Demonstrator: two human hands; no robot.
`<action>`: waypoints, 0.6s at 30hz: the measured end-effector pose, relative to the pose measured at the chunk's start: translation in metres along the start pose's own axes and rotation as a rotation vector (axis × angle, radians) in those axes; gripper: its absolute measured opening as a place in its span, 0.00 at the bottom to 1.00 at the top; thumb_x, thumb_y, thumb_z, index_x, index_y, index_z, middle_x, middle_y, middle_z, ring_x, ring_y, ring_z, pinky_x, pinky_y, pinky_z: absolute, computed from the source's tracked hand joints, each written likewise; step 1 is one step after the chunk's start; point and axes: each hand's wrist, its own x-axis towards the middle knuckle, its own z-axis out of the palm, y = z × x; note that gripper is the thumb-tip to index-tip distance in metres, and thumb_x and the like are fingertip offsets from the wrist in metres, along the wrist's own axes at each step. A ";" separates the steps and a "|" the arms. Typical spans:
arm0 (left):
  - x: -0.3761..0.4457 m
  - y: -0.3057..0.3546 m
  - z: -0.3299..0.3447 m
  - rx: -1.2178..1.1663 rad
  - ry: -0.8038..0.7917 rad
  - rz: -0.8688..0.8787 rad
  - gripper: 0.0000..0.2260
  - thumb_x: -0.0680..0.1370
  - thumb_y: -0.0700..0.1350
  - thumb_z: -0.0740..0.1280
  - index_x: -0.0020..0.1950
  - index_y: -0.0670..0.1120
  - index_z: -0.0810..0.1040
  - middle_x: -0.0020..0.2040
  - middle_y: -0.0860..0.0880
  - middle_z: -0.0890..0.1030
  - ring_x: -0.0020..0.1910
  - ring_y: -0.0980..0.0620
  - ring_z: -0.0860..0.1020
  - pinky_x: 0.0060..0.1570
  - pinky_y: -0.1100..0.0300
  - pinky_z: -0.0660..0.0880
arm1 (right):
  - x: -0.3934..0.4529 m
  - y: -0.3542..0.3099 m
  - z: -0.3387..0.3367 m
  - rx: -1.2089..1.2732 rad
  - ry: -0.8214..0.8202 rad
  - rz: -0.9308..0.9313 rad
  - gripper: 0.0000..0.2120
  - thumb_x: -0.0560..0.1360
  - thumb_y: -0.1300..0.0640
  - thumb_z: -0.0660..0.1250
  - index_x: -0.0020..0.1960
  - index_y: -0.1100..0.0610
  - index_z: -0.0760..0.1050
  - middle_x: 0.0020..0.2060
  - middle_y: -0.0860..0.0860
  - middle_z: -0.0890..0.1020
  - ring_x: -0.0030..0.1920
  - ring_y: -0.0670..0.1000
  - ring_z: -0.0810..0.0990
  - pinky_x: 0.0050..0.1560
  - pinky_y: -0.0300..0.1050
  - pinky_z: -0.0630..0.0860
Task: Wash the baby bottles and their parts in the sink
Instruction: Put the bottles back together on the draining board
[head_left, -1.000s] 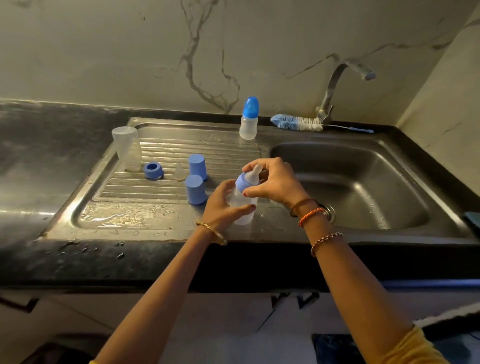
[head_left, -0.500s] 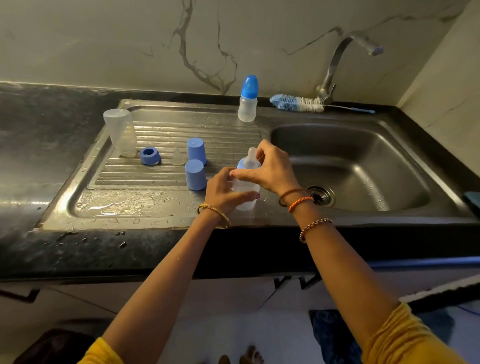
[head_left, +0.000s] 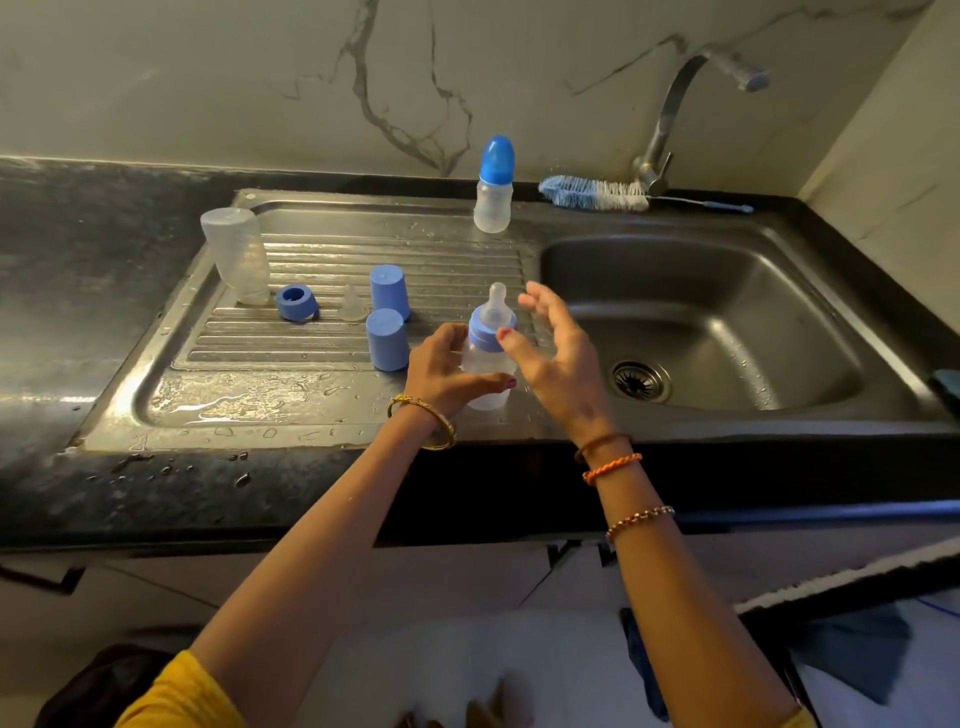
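Left hand (head_left: 448, 370) grips bottle (head_left: 488, 358); right hand (head_left: 558, 358) spread

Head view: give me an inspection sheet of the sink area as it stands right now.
Surface: steel drainboard wet, water pooled along its near edge; dark counter in front spotted with drops.
Job's things: nippled bottle upright in the left hand; capped bottle standing at the back rim; upturned bottle body, blue ring, loose clear nipple and two blue caps on the drainboard.
Clutter: bottle brush lying behind the basin.
Hands: left hand grips the bottle's body; right hand open beside it, thumb near the collar.
Cables: nothing seen.
Surroundings: tap with no water running, marble wall.
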 end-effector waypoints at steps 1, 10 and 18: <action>0.000 0.000 0.000 0.007 0.004 0.005 0.25 0.63 0.44 0.79 0.55 0.39 0.75 0.47 0.48 0.77 0.44 0.53 0.74 0.40 0.68 0.70 | 0.001 -0.002 0.003 -0.017 -0.015 -0.011 0.26 0.74 0.56 0.67 0.71 0.56 0.65 0.63 0.50 0.75 0.63 0.45 0.72 0.60 0.31 0.66; 0.000 -0.001 0.000 0.011 0.009 0.009 0.25 0.63 0.44 0.79 0.56 0.40 0.74 0.47 0.50 0.77 0.44 0.54 0.74 0.37 0.73 0.70 | -0.013 -0.001 -0.001 -0.028 -0.003 0.023 0.29 0.74 0.61 0.66 0.72 0.55 0.61 0.64 0.50 0.73 0.66 0.48 0.69 0.63 0.38 0.65; 0.003 -0.005 0.001 -0.003 0.008 0.002 0.25 0.62 0.44 0.80 0.54 0.40 0.75 0.45 0.51 0.77 0.40 0.57 0.74 0.34 0.77 0.68 | -0.009 -0.003 -0.002 -0.173 0.017 -0.096 0.29 0.71 0.65 0.66 0.70 0.58 0.63 0.62 0.54 0.73 0.62 0.49 0.71 0.65 0.45 0.68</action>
